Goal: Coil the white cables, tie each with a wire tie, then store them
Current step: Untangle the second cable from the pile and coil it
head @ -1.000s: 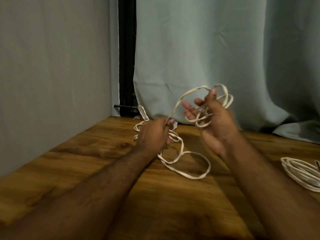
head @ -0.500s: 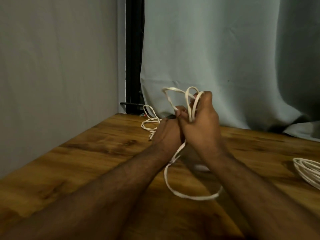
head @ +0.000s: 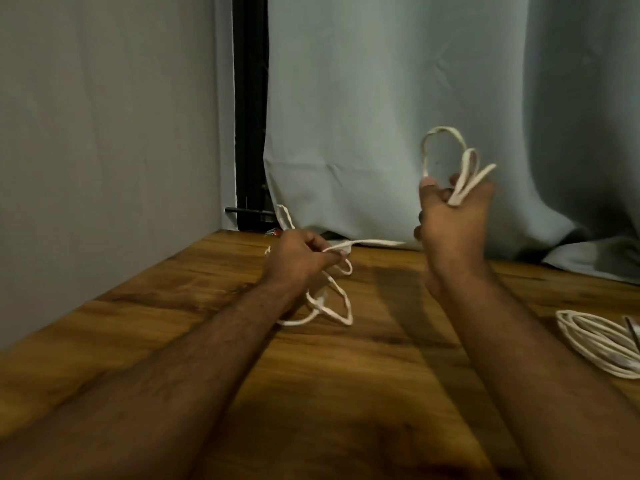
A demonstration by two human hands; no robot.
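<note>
Fingers (head: 446, 194) of the right hand (head: 450, 230) are curled round a bunch of loops of the white cable (head: 372, 242), raised above the counter (head: 381, 358) with the palm turned away from the camera — three loops stand up out of the grip against the curtain (head: 381, 116). Those of the left hand (head: 298, 254) are also curled, with thumb and forefinger pinching the same cable lower down, close above the counter. Between the two hands a length of cable runs nearly level, its far part slightly blurred. The rest of it hangs from the left hand and lies in loose loops on the counter just under and beside that hand, with one more loop rising behind the hand near the curtain's lower edge.

Measured from the left hand, the right hand is well apart to the right and higher. Farther right still, at the counter's edge of view, lies a second cable (head: 595, 341), wound in a flat oval coil — partly cut off by the frame. A grey strip lies across its far end; what it is cannot be told. Beyond the left hand, a dark vertical frame (head: 249, 109) stands between the curtain and a plain wall (head: 104, 133).
</note>
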